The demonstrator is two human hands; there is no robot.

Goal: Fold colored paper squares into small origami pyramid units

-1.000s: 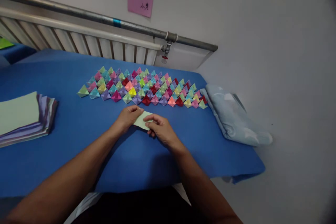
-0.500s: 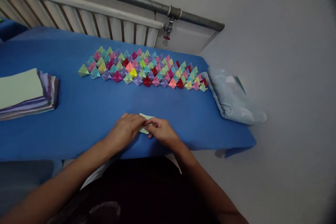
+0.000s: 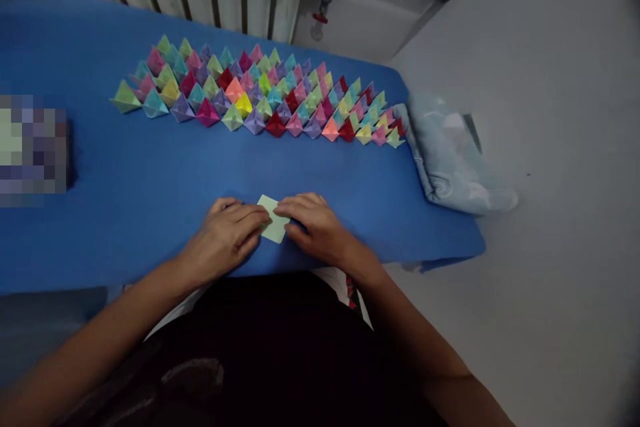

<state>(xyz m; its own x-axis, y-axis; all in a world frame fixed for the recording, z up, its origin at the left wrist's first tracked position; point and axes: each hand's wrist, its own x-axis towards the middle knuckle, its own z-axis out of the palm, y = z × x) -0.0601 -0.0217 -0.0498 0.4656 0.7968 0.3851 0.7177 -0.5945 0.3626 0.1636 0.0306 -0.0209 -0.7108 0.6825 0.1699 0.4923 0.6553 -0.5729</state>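
A pale green piece of paper (image 3: 273,228) lies flat near the front edge of the blue-covered table (image 3: 165,180). From the left, my left hand (image 3: 227,233) rests on its edge with fingers stretched out. My right hand (image 3: 313,223) lies along the opposite edge, fingers extended over the paper. Both hands press on it rather than grip it, and their fingertips cover part of its sides. Beyond them stand rows of small folded paper boats (image 3: 255,121) in many colours.
At the right end of the table sits a folded grey-blue cloth bundle (image 3: 447,160) against the wall. A blurred-out stack (image 3: 55,153) is at the left edge. Behind the table are a radiator (image 3: 230,0) and a pipe with a red valve (image 3: 320,18).
My hands have moved apart from a close pinch over the paper to its two sides, uncovering more of it. The view has shifted closer and downward.
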